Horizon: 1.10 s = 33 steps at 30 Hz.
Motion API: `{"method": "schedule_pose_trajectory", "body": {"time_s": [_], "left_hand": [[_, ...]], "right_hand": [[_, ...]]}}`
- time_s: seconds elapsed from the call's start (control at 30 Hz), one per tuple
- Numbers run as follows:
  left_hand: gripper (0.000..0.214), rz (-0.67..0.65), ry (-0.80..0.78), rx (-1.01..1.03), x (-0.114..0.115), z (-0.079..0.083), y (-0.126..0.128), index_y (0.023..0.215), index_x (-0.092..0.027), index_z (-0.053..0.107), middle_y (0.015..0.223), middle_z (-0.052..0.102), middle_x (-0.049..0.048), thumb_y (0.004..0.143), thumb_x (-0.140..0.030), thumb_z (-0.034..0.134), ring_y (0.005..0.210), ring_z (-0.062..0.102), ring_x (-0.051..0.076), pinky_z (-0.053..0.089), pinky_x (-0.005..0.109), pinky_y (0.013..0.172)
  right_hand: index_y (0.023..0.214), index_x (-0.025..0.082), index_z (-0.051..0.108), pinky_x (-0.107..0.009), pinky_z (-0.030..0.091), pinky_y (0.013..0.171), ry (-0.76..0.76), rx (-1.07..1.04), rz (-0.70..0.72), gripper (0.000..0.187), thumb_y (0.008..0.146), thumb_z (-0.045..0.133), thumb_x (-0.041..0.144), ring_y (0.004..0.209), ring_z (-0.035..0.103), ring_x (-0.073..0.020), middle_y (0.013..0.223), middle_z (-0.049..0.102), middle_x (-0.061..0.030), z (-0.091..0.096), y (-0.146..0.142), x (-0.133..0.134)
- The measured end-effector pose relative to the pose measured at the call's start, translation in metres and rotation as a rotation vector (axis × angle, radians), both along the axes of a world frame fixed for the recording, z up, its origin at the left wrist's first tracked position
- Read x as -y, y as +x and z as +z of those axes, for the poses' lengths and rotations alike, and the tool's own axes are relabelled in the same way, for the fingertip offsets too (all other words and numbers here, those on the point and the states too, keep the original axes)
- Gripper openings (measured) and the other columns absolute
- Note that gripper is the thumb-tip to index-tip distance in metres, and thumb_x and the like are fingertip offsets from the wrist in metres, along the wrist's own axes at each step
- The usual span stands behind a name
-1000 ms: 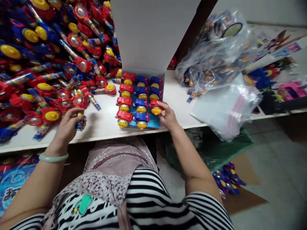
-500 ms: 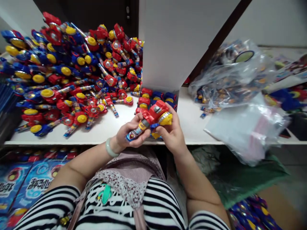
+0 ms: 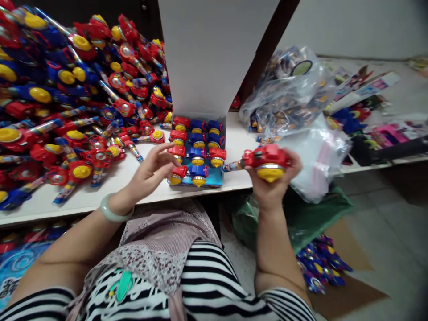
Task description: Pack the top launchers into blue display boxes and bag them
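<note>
My right hand (image 3: 271,192) grips a red toy (image 3: 272,155) with a yellow spinning-top part underneath and a printed tube as its handle pointing left. It holds the toy right of an open display box (image 3: 216,179). Rows of red and blue toys with yellow tops stand in the box; the front right place shows bare blue floor. My left hand (image 3: 147,176) has its fingers apart at the box's left side, fingertips by a red toy (image 3: 177,173). Whether they touch it I cannot tell.
The box's tall white lid (image 3: 203,58) rises behind. A large heap of red and blue toys (image 3: 80,133) covers the left of the table. At right lie clear plastic bags (image 3: 281,98) and a white bag (image 3: 314,151). Below are a green bag (image 3: 310,223) and more toys (image 3: 321,263).
The red toy was in both hands over the box; my right hand has carried it right. My left hand let go and moved left. The view shifted right.
</note>
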<state>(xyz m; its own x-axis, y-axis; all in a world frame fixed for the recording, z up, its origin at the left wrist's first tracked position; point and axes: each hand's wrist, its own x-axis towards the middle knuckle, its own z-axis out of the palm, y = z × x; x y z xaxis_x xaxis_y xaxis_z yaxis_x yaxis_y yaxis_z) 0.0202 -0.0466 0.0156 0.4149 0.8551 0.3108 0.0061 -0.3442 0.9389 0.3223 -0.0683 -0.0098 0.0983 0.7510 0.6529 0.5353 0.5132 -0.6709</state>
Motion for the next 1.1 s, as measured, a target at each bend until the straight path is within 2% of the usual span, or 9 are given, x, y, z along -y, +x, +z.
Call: {"method": "schedule_pose_trajectory", "body": {"time_s": [0.07,0.23,0.4,0.53,0.67,0.8,0.93,1.0,1.1], "left_hand": [[0.034,0.126,0.255,-0.235,-0.007,-0.003,-0.006,0.13,-0.027,0.059,0.105,0.069,0.0077,0.097,-0.034,0.06,0.089,0.065,0.019,0.055,0.035,0.08],[0.039,0.007,0.632,-0.615,-0.014,-0.012,0.015,0.134,-0.022,0.06,0.127,0.064,0.0152,0.097,-0.034,0.058,0.115,0.058,0.029,0.05,0.049,0.099],[0.036,0.017,0.663,-0.708,-0.016,-0.023,0.032,0.131,-0.023,0.064,0.129,0.062,0.016,0.099,-0.036,0.054,0.113,0.058,0.03,0.049,0.051,0.097],[0.041,-0.037,0.602,-0.635,-0.015,-0.022,0.023,0.136,-0.023,0.06,0.133,0.061,0.0168,0.098,-0.037,0.058,0.12,0.058,0.031,0.049,0.051,0.101],[0.037,0.105,0.351,-0.315,-0.037,0.012,-0.008,0.129,-0.022,0.062,0.122,0.067,0.0109,0.095,-0.036,0.064,0.112,0.063,0.023,0.052,0.042,0.1],[0.031,0.378,0.014,0.1,-0.101,0.087,-0.018,0.129,-0.017,0.055,0.087,0.067,-0.0004,0.1,-0.027,0.05,0.082,0.066,0.012,0.052,0.03,0.083],[0.067,0.06,-0.335,0.197,-0.162,0.151,0.006,0.158,-0.028,0.02,0.084,0.069,-0.0005,0.102,-0.065,0.029,0.07,0.064,0.014,0.052,0.03,0.071],[0.079,-0.01,-0.405,0.213,-0.172,0.164,0.013,0.153,-0.024,0.036,0.086,0.071,0.0034,0.097,-0.075,0.01,0.064,0.063,0.013,0.049,0.027,0.062],[0.094,-0.071,-0.42,0.17,-0.158,0.159,0.004,0.126,-0.015,0.061,0.093,0.072,0.0108,0.092,-0.081,0.003,0.065,0.068,0.016,0.05,0.027,0.055]], "right_hand": [[0.146,0.035,0.031,-0.046,0.058,0.099,0.012,0.113,-0.007,0.074,0.085,0.073,0.037,0.116,0.066,-0.0267,0.134,0.054,-0.0105,-0.021,0.014,0.006],[0.145,0.031,0.035,-0.044,0.059,0.095,0.015,0.192,0.053,0.06,0.091,0.062,0.028,0.112,0.067,-0.0254,0.126,0.061,-0.0115,-0.063,0.002,0.01],[0.145,0.032,0.04,-0.041,0.061,0.088,-0.086,0.299,0.245,0.058,0.091,0.057,0.019,0.107,0.069,-0.023,0.12,0.065,-0.0099,-0.069,-0.006,0.004],[0.147,0.03,0.043,-0.046,0.06,0.095,-0.247,0.291,0.245,0.06,0.09,0.06,0.023,0.114,0.068,-0.0255,0.128,0.065,-0.0118,-0.062,0.0,0.011],[0.149,0.03,0.045,-0.048,0.055,0.104,-0.395,0.285,0.287,0.076,0.082,0.077,0.043,0.123,0.064,-0.0273,0.136,0.063,-0.0117,-0.012,0.029,0.007],[0.14,0.026,0.049,-0.036,0.059,0.08,-0.295,-0.123,0.12,0.058,0.091,0.064,0.054,0.09,0.072,-0.0197,0.103,0.073,-0.0067,0.07,0.041,-0.066],[0.146,0.028,0.039,-0.027,0.055,0.062,-0.634,-0.48,0.232,0.064,0.098,0.032,0.07,0.078,0.072,-0.0161,0.105,0.075,-0.0065,0.15,0.008,-0.159],[0.135,0.02,0.053,-0.024,0.053,0.058,-0.729,-0.547,0.278,0.076,0.098,0.013,0.074,0.078,0.072,-0.0144,0.108,0.075,-0.0094,0.179,-0.005,-0.177],[0.117,0.013,0.066,-0.022,0.051,0.054,-0.814,-0.502,0.344,0.092,0.096,0.001,0.075,0.076,0.072,-0.013,0.111,0.074,-0.0138,0.197,-0.003,-0.158]]}}
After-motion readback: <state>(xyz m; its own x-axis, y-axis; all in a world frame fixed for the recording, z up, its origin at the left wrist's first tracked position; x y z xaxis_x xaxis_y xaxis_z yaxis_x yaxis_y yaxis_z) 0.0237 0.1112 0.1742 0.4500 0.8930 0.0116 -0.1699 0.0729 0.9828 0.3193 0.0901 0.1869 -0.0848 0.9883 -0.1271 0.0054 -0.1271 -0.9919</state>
